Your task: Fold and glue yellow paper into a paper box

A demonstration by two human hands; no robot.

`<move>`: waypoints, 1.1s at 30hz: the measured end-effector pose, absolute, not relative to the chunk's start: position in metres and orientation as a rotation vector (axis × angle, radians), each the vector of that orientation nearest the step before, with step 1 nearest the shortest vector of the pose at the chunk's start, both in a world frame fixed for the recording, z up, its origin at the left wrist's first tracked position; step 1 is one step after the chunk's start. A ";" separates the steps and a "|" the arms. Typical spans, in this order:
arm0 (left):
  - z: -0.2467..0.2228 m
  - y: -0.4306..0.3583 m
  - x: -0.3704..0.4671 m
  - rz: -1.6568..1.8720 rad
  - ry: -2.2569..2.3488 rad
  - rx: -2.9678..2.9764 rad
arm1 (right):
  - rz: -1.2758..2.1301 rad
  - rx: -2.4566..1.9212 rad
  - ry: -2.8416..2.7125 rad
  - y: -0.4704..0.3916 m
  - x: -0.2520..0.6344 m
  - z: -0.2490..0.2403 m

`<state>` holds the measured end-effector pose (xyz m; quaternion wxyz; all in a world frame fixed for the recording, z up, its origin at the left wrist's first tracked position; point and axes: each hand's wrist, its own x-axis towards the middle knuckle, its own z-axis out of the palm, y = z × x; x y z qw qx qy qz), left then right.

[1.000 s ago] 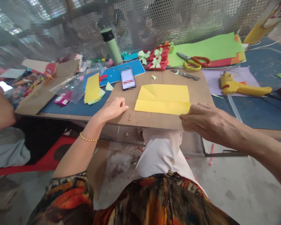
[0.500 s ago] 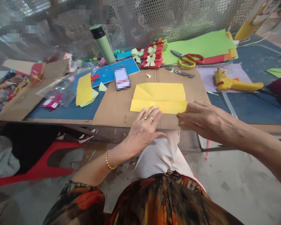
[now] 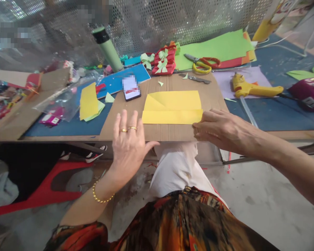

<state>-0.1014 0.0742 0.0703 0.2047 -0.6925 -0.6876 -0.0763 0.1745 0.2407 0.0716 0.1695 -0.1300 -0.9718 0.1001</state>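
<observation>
A sheet of yellow paper [image 3: 172, 104] lies on the brown cardboard [image 3: 157, 132] in front of me, its near edge folded up into a long strip and a diagonal crease at its left. My left hand [image 3: 129, 139] is just left of the paper, fingers spread, holding nothing, over the cardboard's near edge. At the sheet's lower right corner, my right hand [image 3: 214, 127] has its fingers curled together and pinches the paper's edge; the fingertips are partly hidden.
Scissors [image 3: 202, 66], a utility blade [image 3: 199, 79] and green paper [image 3: 211, 48] lie behind the cardboard. To the right is a yellow glue gun [image 3: 253, 87]. A phone [image 3: 131, 88], a green bottle [image 3: 108, 48] and a folded yellow piece [image 3: 89, 101] stand or lie leftward. Another person's leg shows lower left.
My left hand has moved left off the yellow paper's folded strip, and its fingers have spread. The right hand stays at the paper's right corner.
</observation>
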 end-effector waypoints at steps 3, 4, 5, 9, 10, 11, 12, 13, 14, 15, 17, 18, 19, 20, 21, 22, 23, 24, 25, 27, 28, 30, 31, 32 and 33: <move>0.065 0.100 -0.077 -0.180 -1.727 -2.271 | 0.242 -0.352 -2.807 0.241 0.175 0.073; 0.061 0.109 -0.071 -0.146 -1.688 -2.377 | 0.196 -0.360 -2.810 0.240 0.175 0.073; 0.056 0.117 -0.066 -0.120 -1.649 -2.463 | 0.138 -0.366 -2.810 0.239 0.175 0.072; 0.042 0.126 -0.062 -0.077 -1.703 -2.481 | -0.083 -0.412 -2.822 0.230 0.173 0.072; 0.041 0.125 -0.063 -0.086 -1.726 -2.460 | -0.120 -0.425 -2.824 0.227 0.173 0.072; 0.041 0.122 -0.064 -0.096 -1.745 -2.445 | -0.157 -0.447 -2.826 0.225 0.175 0.072; 0.042 0.120 -0.064 -0.105 -1.758 -2.437 | -0.198 -0.470 -2.826 0.223 0.177 0.073; 0.043 0.119 -0.065 -0.111 -1.767 -2.432 | -0.236 -0.496 -2.827 0.223 0.181 0.074; 0.044 0.118 -0.064 -0.118 -1.772 -2.431 | -0.260 -0.532 -2.828 0.222 0.185 0.076; 0.044 0.117 -0.064 -0.126 -1.772 -2.432 | -0.267 -0.586 -2.817 0.223 0.190 0.078; 0.045 0.118 -0.063 -0.146 -1.768 -2.439 | -0.216 -0.771 -2.735 0.226 0.195 0.084; 0.045 0.118 -0.063 -0.158 -1.766 -2.443 | -0.146 -0.888 -2.670 0.228 0.194 0.088; 0.045 0.118 -0.063 -0.168 -1.765 -2.442 | -0.060 -1.014 -2.601 0.230 0.190 0.092; 0.045 0.118 -0.062 -0.172 -1.766 -2.438 | 0.062 -1.132 -2.556 0.232 0.183 0.097; 0.045 0.118 -0.062 -0.168 -1.769 -2.432 | 0.207 -1.204 -2.573 0.235 0.173 0.100; 0.045 0.118 -0.060 -0.155 -1.773 -2.425 | 0.340 -1.257 -2.613 0.237 0.161 0.103; 0.045 0.117 -0.059 -0.139 -1.781 -2.414 | 0.445 -1.322 -2.639 0.240 0.149 0.105; 0.045 0.117 -0.057 -0.123 -1.799 -2.394 | 0.516 -1.374 -2.678 0.244 0.137 0.106; 0.045 0.116 -0.054 -0.110 -1.827 -2.365 | 0.569 -1.410 -2.717 0.247 0.126 0.106; 0.044 0.116 -0.048 -0.109 -1.890 -2.291 | 0.578 -1.438 -2.741 0.254 0.111 0.105; 0.044 0.115 -0.046 -0.117 -1.914 -2.260 | 0.560 -1.439 -2.752 0.257 0.107 0.104; 0.043 0.115 -0.042 -0.133 -1.932 -2.233 | 0.523 -1.442 -2.774 0.261 0.104 0.103; 0.043 0.115 -0.041 -0.138 -1.930 -2.234 | 0.516 -1.451 -2.782 0.262 0.103 0.104; 0.043 0.115 -0.041 -0.142 -1.929 -2.232 | 0.535 -1.469 -2.787 0.262 0.103 0.106; 0.043 0.115 -0.041 -0.145 -1.931 -2.229 | 0.575 -1.496 -2.783 0.262 0.103 0.108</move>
